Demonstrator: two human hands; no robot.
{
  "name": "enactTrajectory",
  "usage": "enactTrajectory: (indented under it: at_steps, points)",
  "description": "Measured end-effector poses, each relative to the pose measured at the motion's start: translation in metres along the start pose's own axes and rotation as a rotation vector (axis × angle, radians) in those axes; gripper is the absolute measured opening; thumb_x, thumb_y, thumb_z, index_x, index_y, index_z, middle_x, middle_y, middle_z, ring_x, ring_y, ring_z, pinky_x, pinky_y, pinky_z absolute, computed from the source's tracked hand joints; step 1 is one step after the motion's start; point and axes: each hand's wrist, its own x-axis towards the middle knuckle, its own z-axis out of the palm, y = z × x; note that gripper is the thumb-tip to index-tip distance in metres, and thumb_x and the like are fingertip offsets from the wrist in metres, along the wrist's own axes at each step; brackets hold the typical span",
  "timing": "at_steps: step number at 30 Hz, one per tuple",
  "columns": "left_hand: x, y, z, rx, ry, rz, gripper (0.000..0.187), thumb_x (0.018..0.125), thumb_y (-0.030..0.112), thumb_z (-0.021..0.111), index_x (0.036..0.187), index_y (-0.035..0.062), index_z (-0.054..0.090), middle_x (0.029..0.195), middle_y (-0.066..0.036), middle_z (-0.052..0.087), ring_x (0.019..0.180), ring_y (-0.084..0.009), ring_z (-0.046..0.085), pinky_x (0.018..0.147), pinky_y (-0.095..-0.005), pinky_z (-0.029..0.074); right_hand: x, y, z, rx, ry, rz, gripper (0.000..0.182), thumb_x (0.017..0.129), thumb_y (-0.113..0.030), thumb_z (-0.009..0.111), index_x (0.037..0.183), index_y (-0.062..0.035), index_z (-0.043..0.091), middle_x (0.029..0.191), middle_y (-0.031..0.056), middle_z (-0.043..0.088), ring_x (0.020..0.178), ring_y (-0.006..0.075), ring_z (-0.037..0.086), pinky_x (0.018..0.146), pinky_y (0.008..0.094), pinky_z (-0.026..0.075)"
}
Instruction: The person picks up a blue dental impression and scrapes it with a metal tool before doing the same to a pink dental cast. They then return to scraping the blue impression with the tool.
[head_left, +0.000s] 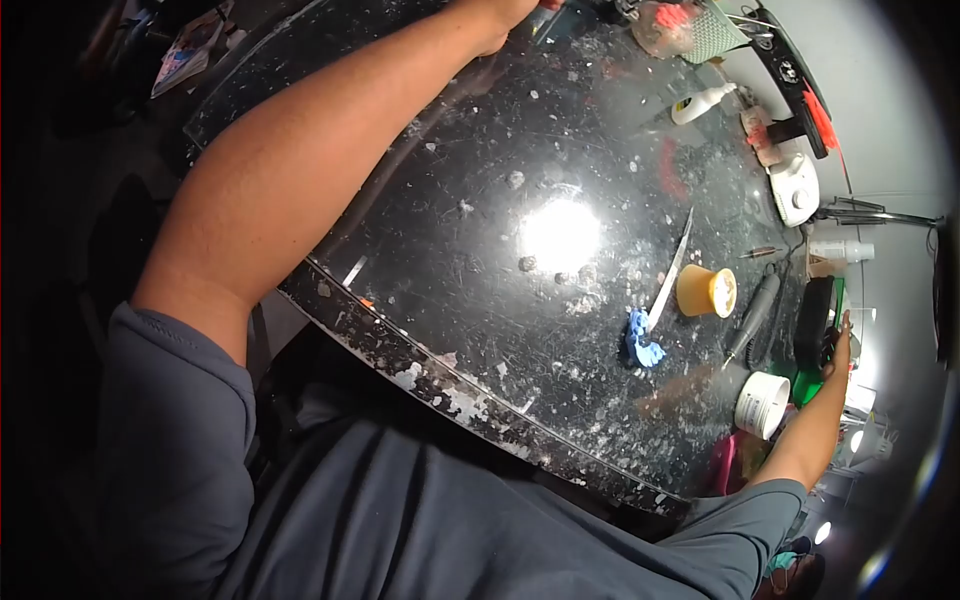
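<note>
At the top edge, my left hand (pixel 500 20) is mostly cut off, its fingers out of sight, beside something red. At the far right my right hand (pixel 839 352) grips the side of a black and green box (pixel 815 325), fingers stretched along it. Near it stand a white tub (pixel 762 405) and a grey rotary handpiece (pixel 756 312). To their left are a yellow cup (pixel 700 291) with pale contents, a lump of blue material (pixel 642 342) and a thin pale blade (pixel 675 265).
The scratched black table (pixel 480 220) reflects a bright light. A white bottle (pixel 702 103), a white control unit (pixel 795 190) and a green mesh basket (pixel 712 35) stand along its far side. A masked person (pixel 795 575) shows at bottom right.
</note>
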Motion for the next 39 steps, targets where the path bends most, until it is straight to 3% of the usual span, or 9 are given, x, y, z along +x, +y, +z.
enactTrajectory:
  at_steps: [6,9,13,15,17,21,27,31,39]
  points:
    - [0.002,-0.002,-0.002,0.020,0.012,0.006,0.020,0.093,0.021,0.057,0.099,0.0045,0.068,0.082,-0.005,0.067,0.067,-0.0102,0.060,0.058,-0.0220,0.045,-0.003,-0.001,0.008,0.022,0.056,-0.029,0.114,0.071,-0.087,0.055,0.159,-0.0219,0.022,0.162,0.0112,0.025,0.148,0.0379,0.020,0.116,0.0565,0.016]
    - [0.002,-0.003,0.000,0.012,0.005,0.015,0.021,0.093,0.021,0.057,0.099,0.0048,0.069,0.083,-0.005,0.068,0.068,-0.0103,0.060,0.059,-0.0217,0.045,0.027,0.018,-0.017,-0.010,0.014,-0.051,0.103,0.077,-0.079,0.057,0.156,-0.0181,0.031,0.161,0.0113,0.029,0.148,0.0324,0.023,0.116,0.0568,0.017]
    - [0.000,0.002,-0.001,0.068,0.019,0.001,0.022,0.094,0.021,0.056,0.100,0.0053,0.070,0.085,-0.004,0.069,0.074,-0.0104,0.062,0.061,-0.0223,0.047,0.096,0.056,-0.055,0.097,0.106,-0.223,0.077,0.085,-0.054,0.064,0.146,-0.0095,0.049,0.154,0.0127,0.041,0.144,0.0294,0.033,0.117,0.0459,0.022]
    - [0.000,0.001,0.001,0.071,0.036,0.006,0.022,0.094,0.021,0.056,0.100,0.0058,0.070,0.085,-0.004,0.069,0.075,-0.0104,0.062,0.062,-0.0224,0.047,0.070,0.054,-0.052,-0.097,0.222,-0.135,0.074,0.080,-0.050,0.071,0.143,-0.0151,0.054,0.157,0.0135,0.038,0.146,0.0307,0.029,0.118,0.0456,0.020]
    - [0.000,0.002,0.002,0.071,0.034,0.001,0.021,0.094,0.020,0.056,0.100,0.0062,0.070,0.085,-0.004,0.069,0.075,-0.0103,0.062,0.061,-0.0224,0.047,0.016,0.034,-0.023,0.014,0.188,0.042,0.074,0.077,-0.052,0.072,0.143,-0.0218,0.054,0.161,0.0140,0.029,0.150,0.0311,0.020,0.118,0.0504,0.016]
    - [0.002,-0.001,0.000,0.070,-0.002,0.015,0.020,0.094,0.020,0.056,0.100,0.0070,0.070,0.085,-0.003,0.069,0.075,-0.0099,0.062,0.061,-0.0225,0.047,0.028,0.052,-0.041,-0.127,0.026,-0.006,0.080,0.075,-0.055,0.073,0.146,-0.0273,0.050,0.164,0.0137,0.020,0.151,0.0331,0.011,0.118,0.0557,0.011]
    - [0.002,0.000,0.003,0.071,0.024,0.000,0.021,0.094,0.021,0.055,0.099,0.0070,0.070,0.084,-0.003,0.068,0.073,-0.0096,0.061,0.060,-0.0223,0.046,0.013,0.044,-0.044,-0.096,0.106,0.114,0.119,0.062,-0.058,0.084,0.158,-0.0241,0.023,0.165,0.0117,0.015,0.151,0.0365,0.008,0.118,0.0590,0.006]
    - [0.000,0.004,0.003,0.088,0.034,-0.015,0.021,0.094,0.021,0.055,0.099,0.0071,0.070,0.084,-0.002,0.068,0.073,-0.0094,0.061,0.059,-0.0222,0.046,0.008,0.047,-0.052,-0.113,0.052,0.145,0.095,0.071,-0.059,0.077,0.153,-0.0307,0.038,0.166,0.0160,0.007,0.151,0.0396,0.001,0.116,0.0626,0.007]
    - [-0.001,0.004,0.003,0.075,0.026,-0.025,0.021,0.094,0.020,0.056,0.101,0.0060,0.069,0.084,-0.004,0.068,0.070,-0.0096,0.061,0.058,-0.0215,0.045,-0.048,0.022,-0.015,0.016,0.139,0.263,0.102,0.066,-0.061,0.082,0.152,-0.0257,0.040,0.165,0.0154,0.012,0.150,0.0391,0.007,0.116,0.0598,0.012]
